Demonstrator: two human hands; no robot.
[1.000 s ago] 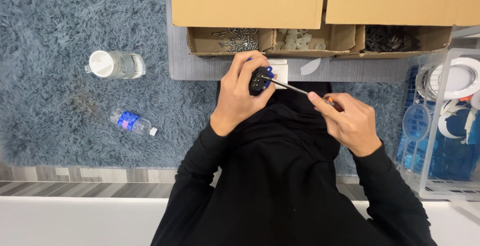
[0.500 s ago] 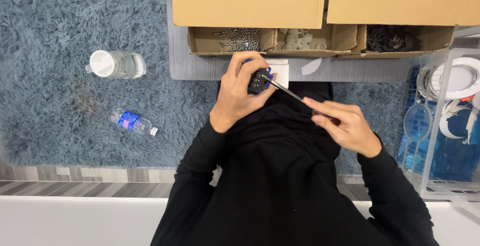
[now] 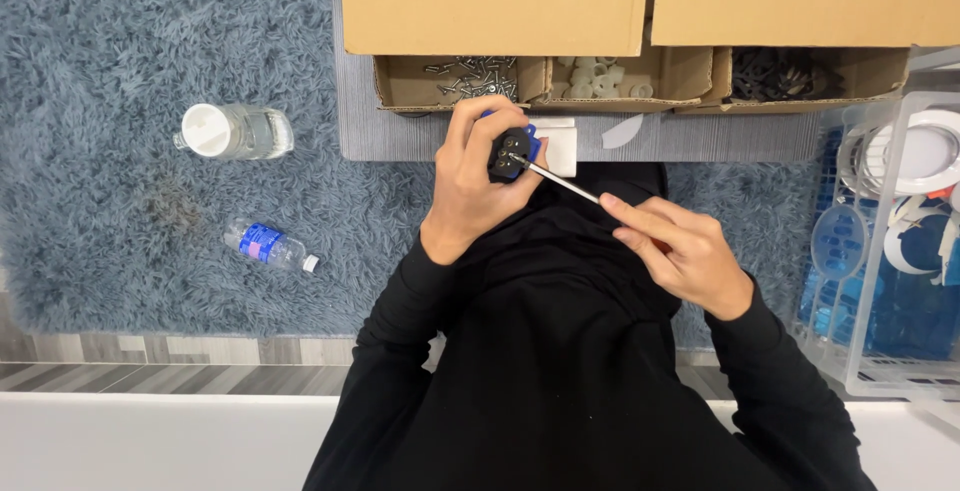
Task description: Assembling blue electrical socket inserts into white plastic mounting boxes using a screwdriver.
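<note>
My left hand [image 3: 472,183] grips a small black and blue part [image 3: 510,152] and holds it up over the grey board [image 3: 400,136]. My right hand [image 3: 682,253] holds a screwdriver [image 3: 560,183] by its handle, which the fingers hide. The thin metal shaft runs up and left, and its tip sits in the face of the part. A small white block [image 3: 560,143] lies on the board just behind the part. Both arms wear black sleeves.
Cardboard boxes [image 3: 495,6] stand at the back, with open trays of screws [image 3: 470,76], white pieces [image 3: 600,79] and black pieces [image 3: 785,73]. A clear bin [image 3: 890,251] of white and blue parts is at the right. Two plastic bottles [image 3: 235,131] [image 3: 268,247] lie on the shaggy blue rug.
My right hand has shifted a little left and down along the screwdriver. The left hand has turned the part slightly and the shaft is now steeper.
</note>
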